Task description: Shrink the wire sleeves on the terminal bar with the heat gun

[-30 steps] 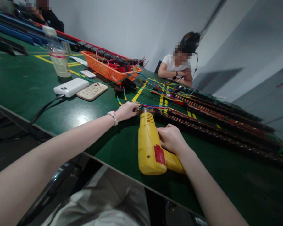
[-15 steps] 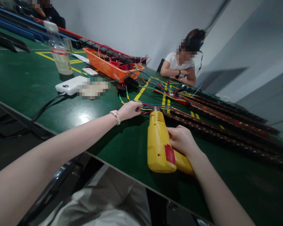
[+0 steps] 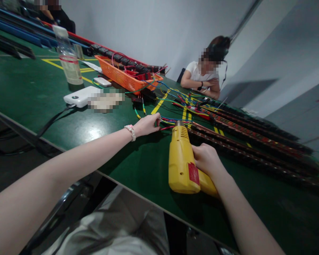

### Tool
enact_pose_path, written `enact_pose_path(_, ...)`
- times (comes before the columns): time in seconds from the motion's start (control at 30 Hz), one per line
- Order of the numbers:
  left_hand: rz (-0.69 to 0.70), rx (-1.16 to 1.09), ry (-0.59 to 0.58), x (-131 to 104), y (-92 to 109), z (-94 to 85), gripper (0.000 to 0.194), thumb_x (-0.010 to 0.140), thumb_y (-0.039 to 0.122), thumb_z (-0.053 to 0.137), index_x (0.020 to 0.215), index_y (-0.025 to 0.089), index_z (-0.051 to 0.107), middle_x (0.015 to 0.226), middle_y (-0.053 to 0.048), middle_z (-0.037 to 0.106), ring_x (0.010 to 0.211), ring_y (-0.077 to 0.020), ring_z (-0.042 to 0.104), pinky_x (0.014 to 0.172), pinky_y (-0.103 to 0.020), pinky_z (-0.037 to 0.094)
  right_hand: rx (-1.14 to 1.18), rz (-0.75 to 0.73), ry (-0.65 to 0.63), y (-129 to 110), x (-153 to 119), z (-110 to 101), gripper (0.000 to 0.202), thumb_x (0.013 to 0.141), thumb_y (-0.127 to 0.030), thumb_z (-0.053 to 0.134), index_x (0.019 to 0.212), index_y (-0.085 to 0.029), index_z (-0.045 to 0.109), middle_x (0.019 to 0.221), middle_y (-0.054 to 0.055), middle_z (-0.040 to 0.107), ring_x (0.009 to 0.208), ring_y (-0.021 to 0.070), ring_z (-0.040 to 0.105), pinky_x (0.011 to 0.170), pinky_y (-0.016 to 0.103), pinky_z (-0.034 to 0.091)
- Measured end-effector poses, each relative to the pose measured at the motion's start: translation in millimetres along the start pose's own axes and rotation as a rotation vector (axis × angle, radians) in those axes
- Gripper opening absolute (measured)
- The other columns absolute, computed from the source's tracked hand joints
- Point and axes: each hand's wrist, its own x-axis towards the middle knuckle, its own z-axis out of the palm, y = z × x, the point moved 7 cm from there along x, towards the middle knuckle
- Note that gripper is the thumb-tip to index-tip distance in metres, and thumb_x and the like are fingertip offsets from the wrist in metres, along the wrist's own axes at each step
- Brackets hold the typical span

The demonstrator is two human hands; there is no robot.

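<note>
My right hand (image 3: 206, 157) is wrapped round the handle of a yellow heat gun (image 3: 182, 159). Its metal nozzle (image 3: 179, 123) points away from me, at the wires running from a long black strip (image 3: 228, 148). Fingers of my left hand (image 3: 149, 124) pinch the ends of some coloured wires (image 3: 168, 121), blue, red and yellow-green among them. One red wire (image 3: 167, 128) lies apart, nearer me. Which wire ends sit between the fingertips is partly hidden. A beaded bracelet (image 3: 130, 132) circles my left wrist.
Beyond my hands stands an orange basket (image 3: 117, 76) of red and black parts. Left of it are a plastic bottle (image 3: 69, 63) and a white power bank (image 3: 81, 96) with a black cable. More wired strips (image 3: 244, 127) lie to the right. A person (image 3: 202, 76) sits across the table.
The heat gun has shifted slightly right in my right hand. My left hand stays nearly in place on the wires, and the red wire now lies more apart from the others.
</note>
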Motion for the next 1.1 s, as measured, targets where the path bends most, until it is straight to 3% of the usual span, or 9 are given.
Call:
enact_pose_path(0.17,-0.017,0.087,0.002,0.5,0.4,1.6,0.025,0.072,0.034,0.048,0.089,0.016,0.046,0.084,0.0,0.053,0.065,0.0002,0.041,0.061,-0.015,0.026,0.005,-0.035,-0.018,-5.4,2.2,0.5,0.019,0.074,-0.024,0.047,0.086,-0.017,0.061,0.073,0.002,0.063,0.068,0.0152,0.052,0.068,0.026,0.027)
enact_pose_path(0.27,0.048,0.205,0.078,-1.2,10.2,-4.2,0.025,0.073,0.033,0.048,0.09,0.014,0.047,0.097,-0.002,0.051,0.084,-0.0049,0.046,0.075,-0.02,0.032,0.018,-0.096,-0.033,-18.6,5.5,0.0,0.021,0.074,-0.025,0.047,0.087,-0.017,0.061,0.078,0.002,0.063,0.07,0.0143,0.053,0.075,0.027,0.027)
enact_pose_path(0.4,0.099,0.278,0.144,-4.0,16.4,-10.4,0.025,0.073,0.033,0.049,0.091,0.016,0.048,0.111,-0.003,0.046,0.105,-0.0118,0.041,0.094,-0.031,0.025,0.018,-0.159,-0.015,-38.3,13.1,-4.5,0.022,0.071,-0.026,0.047,0.086,-0.014,0.06,0.077,0.005,0.062,0.069,0.0135,0.051,0.081,0.029,0.025)
enact_pose_path(0.7,0.056,0.231,0.146,-2.0,9.3,-12.2,0.026,0.072,0.034,0.048,0.092,0.017,0.048,0.11,-0.002,0.046,0.104,-0.01,0.039,0.099,-0.032,0.019,0.006,-0.262,0.16,-49.1,17.8,-14.6,0.02,0.072,-0.026,0.044,0.077,-0.015,0.06,0.066,0.004,0.054,0.064,0.0113,0.043,0.089,0.033,0.024)
enact_pose_path(0.87,0.06,0.222,0.148,-1.6,6.3,-13.2,0.024,0.073,0.032,0.046,0.092,0.017,0.048,0.108,-0.002,0.047,0.105,-0.0092,0.039,0.103,-0.033,0.019,0.073,-0.305,0.186,-49.3,19.1,-14.7,0.017,0.072,-0.02,0.044,0.076,-0.013,0.059,0.079,0.004,0.057,0.076,0.013,0.049,0.096,0.035,0.025)
enact_pose_path(1.1,0.083,0.223,0.151,-1.9,4.9,-12.7,0.024,0.075,0.03,0.045,0.094,0.016,0.049,0.104,-0.002,0.049,0.106,-0.0084,0.042,0.114,-0.043,0.008,0.235,-0.457,0.168,-56.3,21.7,-8.7,0.021,0.075,-0.017,0.044,0.088,-0.012,0.06,0.089,0.006,0.055,0.093,0.0131,0.051,0.111,0.03,0.016)
